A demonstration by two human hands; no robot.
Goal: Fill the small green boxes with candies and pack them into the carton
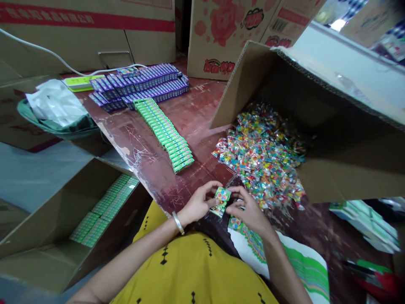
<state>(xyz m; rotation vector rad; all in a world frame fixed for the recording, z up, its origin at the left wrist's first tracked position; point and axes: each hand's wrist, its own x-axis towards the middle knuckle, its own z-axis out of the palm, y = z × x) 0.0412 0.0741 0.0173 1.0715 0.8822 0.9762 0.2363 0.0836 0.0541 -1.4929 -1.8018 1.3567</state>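
Both of my hands hold one small green box [220,200] over the near edge of the dark red table [196,114]. My left hand [199,203] pinches its left side with curled fingers. My right hand [249,211] grips its right side, fingers closed. Just beyond my right hand lies a heap of small colourful wrapped packets [265,152], spilling from a big cardboard box [348,139] that lies on its side. A row of filled green boxes [164,133] runs diagonally across the table. More flat green packaging [236,223] lies under my right hand.
Rows of purple boxes [142,84] are stacked at the far left of the table. A cardboard carton [47,228] at the lower left holds packed green boxes [104,209]. A green basket with white bags [53,109] sits left. Printed cartons [228,33] stand behind. Flat green sheets [363,219] lie right.
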